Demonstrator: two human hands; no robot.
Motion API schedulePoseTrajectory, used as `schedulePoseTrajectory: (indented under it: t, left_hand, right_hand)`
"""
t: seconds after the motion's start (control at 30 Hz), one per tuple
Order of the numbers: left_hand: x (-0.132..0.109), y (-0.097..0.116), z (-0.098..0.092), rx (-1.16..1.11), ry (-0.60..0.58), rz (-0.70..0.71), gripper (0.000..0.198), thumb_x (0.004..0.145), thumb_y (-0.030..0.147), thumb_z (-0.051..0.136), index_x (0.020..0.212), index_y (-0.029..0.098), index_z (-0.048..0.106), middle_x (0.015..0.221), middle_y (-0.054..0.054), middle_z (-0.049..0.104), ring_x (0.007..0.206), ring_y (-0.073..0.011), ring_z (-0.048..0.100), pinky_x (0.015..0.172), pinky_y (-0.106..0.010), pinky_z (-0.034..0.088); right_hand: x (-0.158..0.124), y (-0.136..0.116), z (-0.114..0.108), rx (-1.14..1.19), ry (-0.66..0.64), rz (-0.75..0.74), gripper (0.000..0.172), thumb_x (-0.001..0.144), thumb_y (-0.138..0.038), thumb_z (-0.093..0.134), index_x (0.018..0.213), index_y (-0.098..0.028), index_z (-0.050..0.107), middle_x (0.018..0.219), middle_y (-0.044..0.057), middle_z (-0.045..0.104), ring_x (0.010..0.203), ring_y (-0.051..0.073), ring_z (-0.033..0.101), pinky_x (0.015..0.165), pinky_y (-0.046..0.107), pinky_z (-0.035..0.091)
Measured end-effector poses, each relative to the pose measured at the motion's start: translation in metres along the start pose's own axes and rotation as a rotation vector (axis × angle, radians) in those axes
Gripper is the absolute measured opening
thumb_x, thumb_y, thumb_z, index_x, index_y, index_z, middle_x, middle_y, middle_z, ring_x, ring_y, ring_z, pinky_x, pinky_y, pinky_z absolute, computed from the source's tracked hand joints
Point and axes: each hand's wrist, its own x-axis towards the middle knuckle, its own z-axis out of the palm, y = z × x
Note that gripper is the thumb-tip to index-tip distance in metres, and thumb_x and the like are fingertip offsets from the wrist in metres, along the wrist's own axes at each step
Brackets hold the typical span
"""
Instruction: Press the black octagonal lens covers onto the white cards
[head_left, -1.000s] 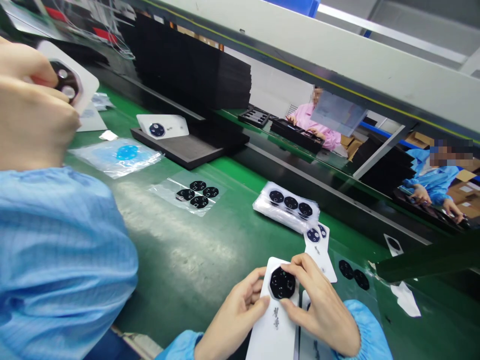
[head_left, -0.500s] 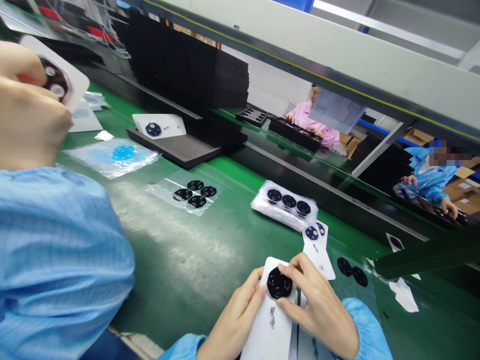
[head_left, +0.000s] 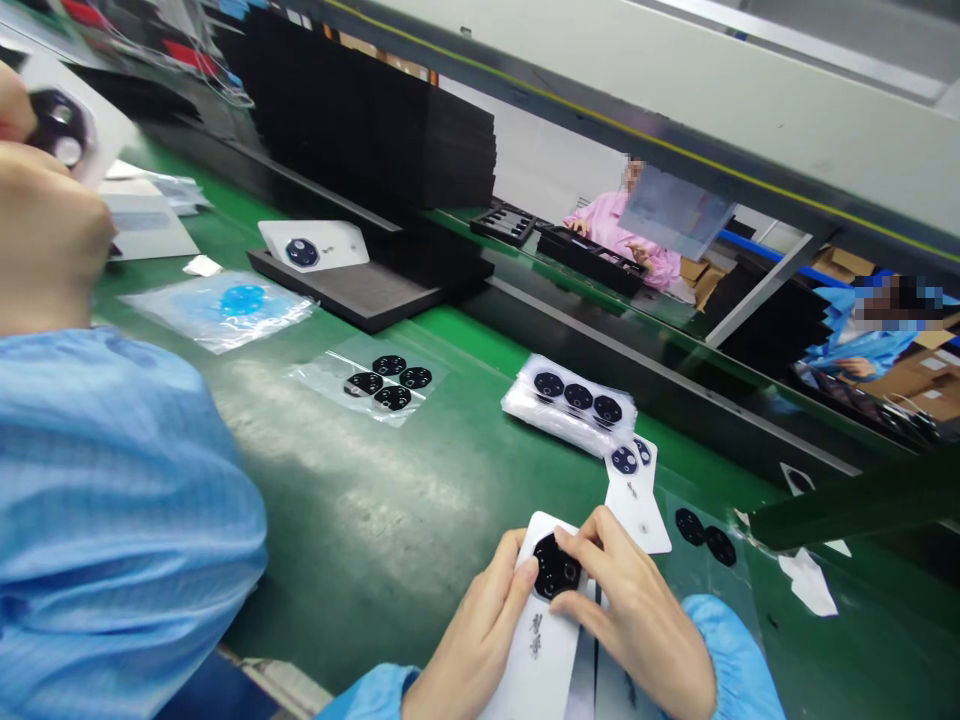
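At the bottom centre, my left hand (head_left: 487, 625) grips a white phone back panel (head_left: 534, 665) along its left edge, the thumb near a black camera lens film (head_left: 553, 566). That film is a dark rounded piece with small holes, lying over the panel's upper end. My right hand (head_left: 637, 615) pinches the film's right side between thumb and forefinger. Beneath my right hand lies another pale panel (head_left: 589, 690), mostly covered. Just beyond stand overlapping white panels (head_left: 637, 510) with dark camera rings, against a stack of clear sheets (head_left: 559, 425) bearing black films.
A co-worker's blue sleeve (head_left: 127, 520) and hand (head_left: 52, 220) holding a white panel fill the left. A clear sheet with several films (head_left: 390, 382), a plastic bag (head_left: 217, 310) and a black foam tray (head_left: 375, 290) lie beyond. A green post (head_left: 847, 505) stands right.
My hands stay on the panel and film with barely any shift. The co-worker's hand at left has moved slightly left with its panel. The person in blue at far right has drawn their hands in.
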Motion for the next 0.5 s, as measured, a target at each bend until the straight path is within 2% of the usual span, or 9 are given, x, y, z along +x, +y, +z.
schedulePoseTrajectory:
  t: [0.23, 0.5]
  left_hand:
    - [-0.0008, 0.0021, 0.0012, 0.012, -0.014, 0.028, 0.029, 0.095, 0.042, 0.029, 0.113, 0.024, 0.042, 0.112, -0.001, 0.058, 0.093, -0.0155, 0.055, 0.084, -0.024, 0.040]
    - [-0.0009, 0.0027, -0.0010, -0.003, -0.047, 0.037, 0.026, 0.094, 0.042, 0.031, 0.109, 0.024, 0.042, 0.105, -0.001, 0.059, 0.094, -0.0174, 0.056, 0.083, -0.026, 0.041]
  right_hand:
    - [0.0003, 0.0009, 0.0020, 0.003, -0.012, 0.001, 0.036, 0.075, -0.001, 0.063, 0.106, -0.015, 0.053, 0.090, 0.005, 0.046, 0.083, 0.020, 0.053, 0.071, 0.036, 0.054]
    - [0.0011, -0.0016, 0.0013, -0.016, 0.000, -0.027, 0.033, 0.073, 0.000, 0.065, 0.101, -0.013, 0.056, 0.087, 0.005, 0.046, 0.080, 0.020, 0.053, 0.068, 0.035, 0.054]
